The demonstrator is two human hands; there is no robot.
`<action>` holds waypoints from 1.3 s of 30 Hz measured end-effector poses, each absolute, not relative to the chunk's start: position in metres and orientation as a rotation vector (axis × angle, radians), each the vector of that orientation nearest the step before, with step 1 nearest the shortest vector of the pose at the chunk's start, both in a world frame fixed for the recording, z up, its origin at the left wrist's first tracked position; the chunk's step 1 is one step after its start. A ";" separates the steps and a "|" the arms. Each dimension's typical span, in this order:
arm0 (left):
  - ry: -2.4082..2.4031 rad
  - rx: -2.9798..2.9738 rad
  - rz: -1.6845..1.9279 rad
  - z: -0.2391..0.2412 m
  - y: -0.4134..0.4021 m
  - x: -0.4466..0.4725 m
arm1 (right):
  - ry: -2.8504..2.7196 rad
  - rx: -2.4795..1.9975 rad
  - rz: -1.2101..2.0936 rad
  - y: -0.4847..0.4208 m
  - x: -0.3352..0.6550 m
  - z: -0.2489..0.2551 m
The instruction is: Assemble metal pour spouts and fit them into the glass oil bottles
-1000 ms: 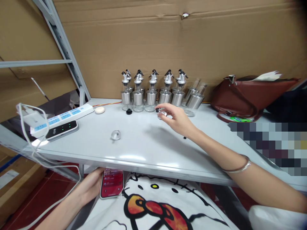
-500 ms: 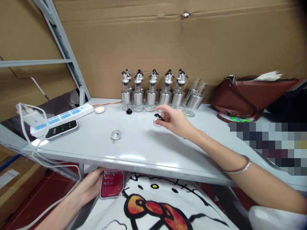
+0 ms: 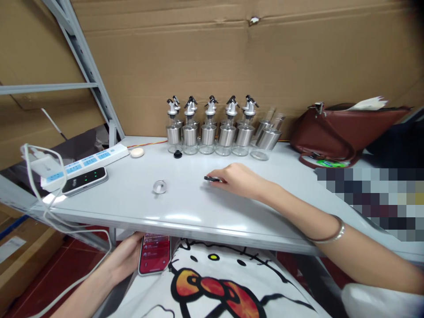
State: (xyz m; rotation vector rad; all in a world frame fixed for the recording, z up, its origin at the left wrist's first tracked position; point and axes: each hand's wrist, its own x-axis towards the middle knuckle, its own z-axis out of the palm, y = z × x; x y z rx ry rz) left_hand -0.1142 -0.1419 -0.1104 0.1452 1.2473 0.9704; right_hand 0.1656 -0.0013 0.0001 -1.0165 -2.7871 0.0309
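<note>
My right hand point(image 3: 238, 179) is just above the tabletop, its fingers pinched on a small black lever piece point(image 3: 211, 179). The rest of that piece is hidden behind the fingers. To its left lies a round silver-grey pourer part point(image 3: 160, 187). Farther back is a small black stopper point(image 3: 178, 154). Below the table's front edge, my left hand point(image 3: 131, 249) is closed around a phone point(image 3: 154, 256) with a lit red screen; some of its fingers are hidden. Several glass-and-steel oil bottles point(image 3: 208, 134) with lever pourers stand in rows at the back.
Two bottles without pourers point(image 3: 269, 139) lean at the right end of the rows. A brown leather bag point(image 3: 341, 137) sits at the back right. On the left are a power strip point(image 3: 86, 165), a black-and-white device point(image 3: 85, 181), a white cable point(image 3: 29, 168) and a cream round object point(image 3: 137, 152).
My right hand has lowered and turned palm down, bringing the black lever piece nearer the front and slightly left. My left hand with the phone stays put.
</note>
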 end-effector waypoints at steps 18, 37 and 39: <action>1.262 0.136 1.026 -0.108 -0.140 -0.112 | -2.691 -0.940 0.287 0.007 0.172 -0.002; 1.271 0.166 0.939 -0.105 -0.140 -0.112 | -2.636 -1.008 0.282 0.012 0.172 -0.011; 1.314 0.188 0.893 -0.103 -0.141 -0.111 | -2.593 -0.994 0.285 0.012 0.171 -0.011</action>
